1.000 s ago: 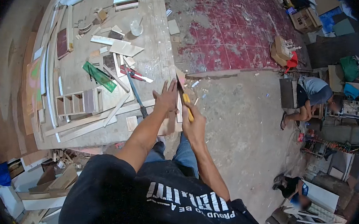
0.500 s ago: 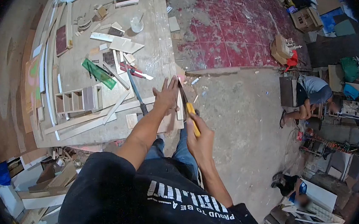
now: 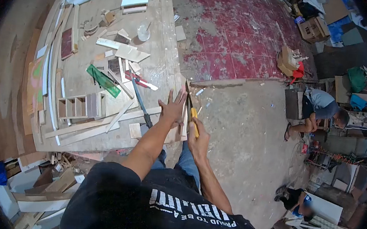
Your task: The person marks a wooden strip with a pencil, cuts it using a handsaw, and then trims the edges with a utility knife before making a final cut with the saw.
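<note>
My left hand (image 3: pixel 173 111) lies flat with spread fingers on a light wooden strip (image 3: pixel 184 130) at the table's right edge. My right hand (image 3: pixel 199 138) is wrapped round the yellow handle (image 3: pixel 194 114) of a handsaw. Its dark blade (image 3: pixel 189 98) runs forward beside my left fingertips, along the strip. Whether the teeth are in the wood is too small to tell. Left of my left hand, a long blue-grey bar with a dark grip (image 3: pixel 139 96) lies on the table, close to a red tool (image 3: pixel 137 80).
The wooden table (image 3: pixel 161 38) carries a small compartment box (image 3: pixel 79 107), a green plastic case (image 3: pixel 102 81), a plastic cup (image 3: pixel 143 32) and several offcuts. Scrap wood (image 3: pixel 45 194) is piled at lower left. Two people (image 3: pixel 324 103) sit at the right, among clutter.
The handsaw has slid forward, its tip now past my left fingertips, and my right hand has swung left toward the table edge. My left hand keeps its place on the wood.
</note>
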`<state>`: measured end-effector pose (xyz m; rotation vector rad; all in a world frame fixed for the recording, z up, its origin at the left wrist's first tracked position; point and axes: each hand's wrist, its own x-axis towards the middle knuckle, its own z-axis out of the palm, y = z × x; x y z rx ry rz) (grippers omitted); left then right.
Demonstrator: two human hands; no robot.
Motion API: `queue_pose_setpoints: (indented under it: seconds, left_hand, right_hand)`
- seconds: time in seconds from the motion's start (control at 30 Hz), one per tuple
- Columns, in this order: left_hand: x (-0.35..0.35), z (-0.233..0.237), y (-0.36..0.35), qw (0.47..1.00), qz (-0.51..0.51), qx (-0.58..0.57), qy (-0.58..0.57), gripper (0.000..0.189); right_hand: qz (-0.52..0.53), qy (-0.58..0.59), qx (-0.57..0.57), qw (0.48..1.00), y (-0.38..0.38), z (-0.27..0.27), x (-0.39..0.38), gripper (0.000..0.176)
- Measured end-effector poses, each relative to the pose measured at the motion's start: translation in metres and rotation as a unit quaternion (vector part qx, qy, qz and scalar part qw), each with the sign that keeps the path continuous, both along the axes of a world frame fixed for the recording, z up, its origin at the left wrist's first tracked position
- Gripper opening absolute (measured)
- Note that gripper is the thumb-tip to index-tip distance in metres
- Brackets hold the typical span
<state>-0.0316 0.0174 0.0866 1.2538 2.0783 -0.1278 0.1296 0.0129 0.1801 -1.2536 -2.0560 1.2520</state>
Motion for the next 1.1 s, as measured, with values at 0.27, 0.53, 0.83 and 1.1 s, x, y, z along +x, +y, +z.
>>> queue_pose_setpoints:
  seconds: [0.27,0.53,0.83,1.1]
  left_hand:
    - [-0.008,-0.027,-0.014,0.996,0.032,0.075,0.018,0.145]
    - [-0.013,-0.015,-0.010,0.997,0.012,0.058,0.049,0.141]
    - [-0.006,-0.003,-0.003,0.999,0.029,0.012,0.038,0.139]
    - [-0.013,-0.030,-0.006,0.991,0.076,0.112,0.009,0.088]
  right_hand:
    - [0.033,0.062,0.036,0.997,0.008,-0.012,-0.009,0.029]
    - [0.043,0.033,-0.039,0.998,0.019,0.000,-0.016,0.032]
    - [0.013,0.006,-0.060,0.998,0.019,0.004,-0.014,0.036]
    - [0.000,0.098,-0.066,0.993,-0.004,-0.034,0.011,0.031]
